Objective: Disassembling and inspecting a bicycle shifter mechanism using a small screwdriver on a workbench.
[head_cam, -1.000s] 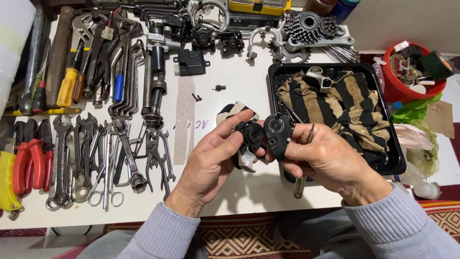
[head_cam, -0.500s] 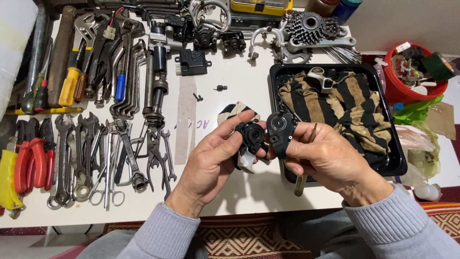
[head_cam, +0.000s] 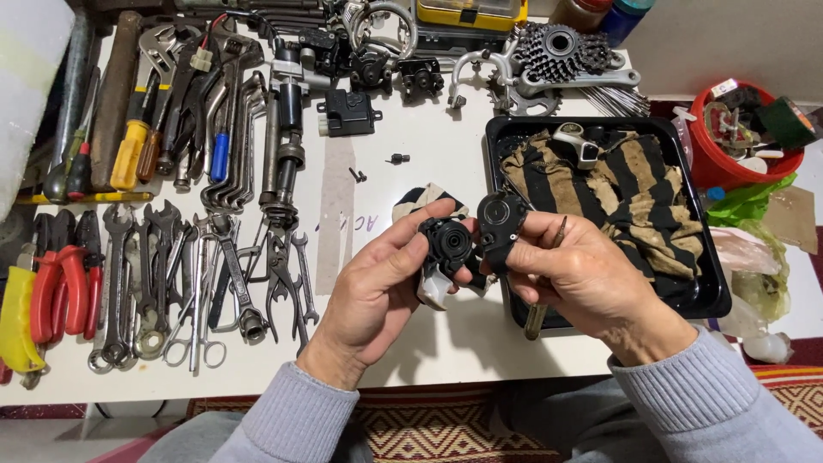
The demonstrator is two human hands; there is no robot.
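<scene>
1. Bare tabletop (head_cam: 446, 339) lies left of the black tray (head_cam: 699, 291), beneath both hands.
2. Left hand (head_cam: 377, 287) pinches a round black shifter body (head_cam: 446, 240).
3. Right hand (head_cam: 579, 274) pinches its black cover (head_cam: 500, 223), beside the tray's left rim.

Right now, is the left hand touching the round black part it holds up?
Touching. The head view shows the left hand with its thumb and fingertips pressed against the round black part, with no gap.

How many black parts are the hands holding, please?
2: a round black part in the left hand, and a flat black cover in the right hand, close together above the white table.
</scene>
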